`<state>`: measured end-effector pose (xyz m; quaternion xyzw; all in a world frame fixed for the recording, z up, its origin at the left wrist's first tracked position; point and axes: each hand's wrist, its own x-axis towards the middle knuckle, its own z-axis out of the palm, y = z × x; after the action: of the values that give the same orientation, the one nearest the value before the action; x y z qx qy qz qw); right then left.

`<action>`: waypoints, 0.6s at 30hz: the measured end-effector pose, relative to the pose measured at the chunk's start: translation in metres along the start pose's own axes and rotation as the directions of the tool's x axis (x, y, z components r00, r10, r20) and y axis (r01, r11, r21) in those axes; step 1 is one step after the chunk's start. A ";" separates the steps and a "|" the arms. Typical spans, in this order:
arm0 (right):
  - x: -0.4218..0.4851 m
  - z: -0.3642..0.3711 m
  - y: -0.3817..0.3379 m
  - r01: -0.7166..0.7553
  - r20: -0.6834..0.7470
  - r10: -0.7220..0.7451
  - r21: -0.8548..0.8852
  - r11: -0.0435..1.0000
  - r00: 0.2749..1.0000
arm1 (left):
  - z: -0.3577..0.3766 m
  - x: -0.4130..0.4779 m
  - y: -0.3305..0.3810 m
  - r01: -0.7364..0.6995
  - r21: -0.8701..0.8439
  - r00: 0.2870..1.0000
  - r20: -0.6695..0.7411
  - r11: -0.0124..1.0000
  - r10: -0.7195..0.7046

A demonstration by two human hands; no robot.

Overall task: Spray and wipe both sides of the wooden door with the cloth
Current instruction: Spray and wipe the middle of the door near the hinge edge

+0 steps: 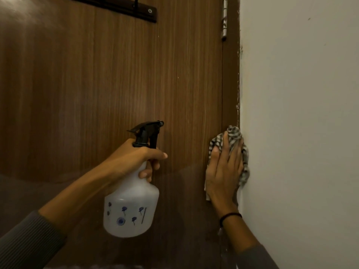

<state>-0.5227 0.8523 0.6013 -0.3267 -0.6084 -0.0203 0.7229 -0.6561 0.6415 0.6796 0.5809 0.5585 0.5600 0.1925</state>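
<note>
A brown wooden door (116,84) w/ vertical grain fills most of the view, its lower part darker than the upper. To the rt, a pale wall (301,113) meets the door frame (230,84), where paint is chipped along the edge. A white plastic spray bottle (132,206), printed w/ small blue flowers and topped by a black trigger head, is held upright in front of the door's lower half, nozzle aimed toward the wood. The left hand (134,162) has its grip clamped round the bottle's neck just under the trigger, index finger extended forward, arm in a grey ribbed sleeve (25,243). The right hand (223,171) lies flat, fingers pointing up, its grip spread and pressing a grey-and-white checked cloth (236,136) against the frame, right at the corner w/ the wall; cloth bunches above and to the rt of the fingers. A dark mounted bar (116,6) w/ 1 visible screw sits at the top of the door. A metal hinge (224,18) shows at upper rt. A thin black band (230,216) circles the right wrist.
</note>
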 end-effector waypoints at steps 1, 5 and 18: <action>0.009 0.000 -0.004 0.019 -0.011 -0.019 0.004 1.000 1.000 | 0.000 0.001 0.001 -0.004 -0.007 1.000 -0.005 1.000 0.004; 0.073 0.003 -0.024 0.093 -0.044 -0.092 0.025 0.995 0.995 | 0.000 0.002 0.000 -0.007 -0.017 1.000 -0.001 1.000 0.007; 0.095 0.004 -0.032 0.195 -0.040 -0.195 -0.010 0.981 0.980 | -0.001 0.000 -0.011 -0.027 -0.117 1.000 0.005 0.993 0.028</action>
<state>-0.5152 0.8640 0.7004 -0.2672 -0.6227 -0.0995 0.7287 -0.6617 0.6444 0.6712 0.5782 0.5160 0.5923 0.2204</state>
